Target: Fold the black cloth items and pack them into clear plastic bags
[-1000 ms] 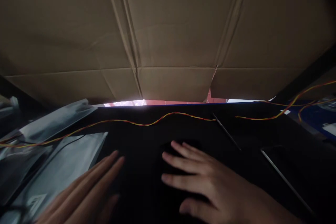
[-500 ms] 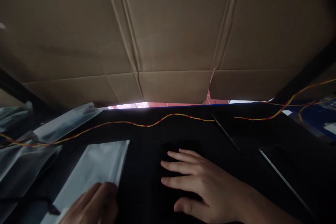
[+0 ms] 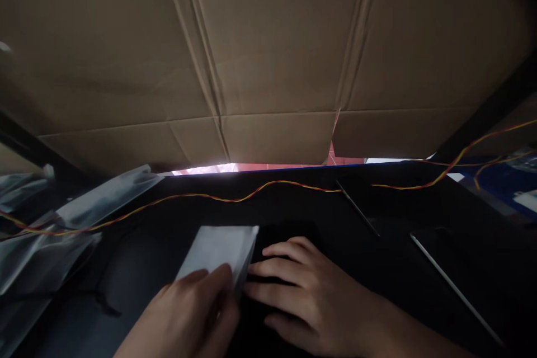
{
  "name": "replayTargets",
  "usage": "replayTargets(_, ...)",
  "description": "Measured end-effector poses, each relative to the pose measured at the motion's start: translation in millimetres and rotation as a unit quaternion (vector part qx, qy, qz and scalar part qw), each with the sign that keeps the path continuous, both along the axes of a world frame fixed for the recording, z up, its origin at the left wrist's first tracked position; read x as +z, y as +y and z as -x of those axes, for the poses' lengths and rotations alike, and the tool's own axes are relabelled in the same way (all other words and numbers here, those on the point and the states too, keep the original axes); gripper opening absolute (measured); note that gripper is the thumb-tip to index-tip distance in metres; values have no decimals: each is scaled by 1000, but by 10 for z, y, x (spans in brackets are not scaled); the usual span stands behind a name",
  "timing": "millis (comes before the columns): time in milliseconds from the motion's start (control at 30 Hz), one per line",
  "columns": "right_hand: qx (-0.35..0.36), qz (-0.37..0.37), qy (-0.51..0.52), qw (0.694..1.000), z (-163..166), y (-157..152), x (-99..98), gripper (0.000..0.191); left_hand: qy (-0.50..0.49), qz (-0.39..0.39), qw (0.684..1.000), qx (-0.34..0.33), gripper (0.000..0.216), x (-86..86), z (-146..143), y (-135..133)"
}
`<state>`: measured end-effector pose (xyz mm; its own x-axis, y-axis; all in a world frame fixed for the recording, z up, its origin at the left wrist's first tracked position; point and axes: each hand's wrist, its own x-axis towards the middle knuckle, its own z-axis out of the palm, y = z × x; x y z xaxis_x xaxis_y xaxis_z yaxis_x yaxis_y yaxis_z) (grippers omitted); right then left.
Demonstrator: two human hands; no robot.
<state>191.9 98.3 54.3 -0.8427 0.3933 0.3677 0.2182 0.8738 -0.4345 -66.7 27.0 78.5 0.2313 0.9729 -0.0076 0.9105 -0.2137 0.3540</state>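
My left hand (image 3: 195, 310) is closed on the near part of a frosted whitish plastic bag (image 3: 218, 243), its thumb and fingers pinching the right edge. The bag lies flat-shaped and slanted over the black table, with its far end pointing away from me. Close by on the right, my right hand (image 3: 300, 293) rests palm down with fingers stretched and slightly apart. Its fingertips come up to the bag's right edge; whether they touch it I cannot tell. Under that hand is a very dark rectangular patch (image 3: 293, 230), too dark to make out.
Several clear plastic bags (image 3: 62, 257) lie at the left. A twisted red-and-yellow wire (image 3: 226, 200) crosses the black table (image 3: 168, 240). Two dark flat slabs, one farther back (image 3: 364, 204) and one nearer (image 3: 457, 268), lie at the right. Cardboard (image 3: 272, 56) stands behind.
My left hand has carried the frosted bag to the right, up beside my right hand. The right hand has shifted slightly left, its fingers still spread.
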Motion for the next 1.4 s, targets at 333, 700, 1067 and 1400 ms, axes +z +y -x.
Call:
replayTargets(333,-84,-17,36,996,75,14,-10,21,-87,-144,983,-68,29,432,-253,694)
replayTargets(700,-62,98,16,993,-137,119,12,56,-96,-173,975,-103,24,227,216,823)
replayTargets(1067,-35,3,-120,992,-142,114,-158,78,43,-222,969,-101,26,260,93,788)
replayTargets(1400,-300,70,180,934,-210,227,23,35,-37,-131,987,-80,24,146,-67,773)
